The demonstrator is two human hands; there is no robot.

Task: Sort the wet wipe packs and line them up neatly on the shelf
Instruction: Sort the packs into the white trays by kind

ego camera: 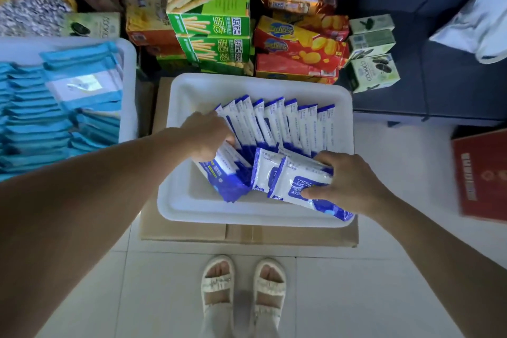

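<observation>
Head view, centre frame: we're working in the white tray [340,107] that sits on a cardboard box [247,234] on the tiled floor. A row of blue-and-white wet wipe packs [279,122] stands on edge across the tray's far half, leaning left.

Step in hand, as we judge it: add loose packs to that row. To do it well:
- left hand braces the row's left end so nothing topples
- right hand stands its pack on edge, same face forward, and slides it in flush
- keep top edges level, no gaps

Hands:
- left hand [208,136], left of centre, fingers curled onto the leftmost packs of the row, pressing or gripping them; exact pinch is hidden
- right hand [348,181], lower right of the tray, clamped on a flat pack marked 75% [293,181], thumb on top
- hands are apart, with a couple of loose packs [262,170] lying between them in the tray's near half

Upper left of the frame: a second white bin [129,85] holds light-blue packs [33,129], already stacked. Snack boxes [214,19] sit at top centre, beyond the tray.
</observation>
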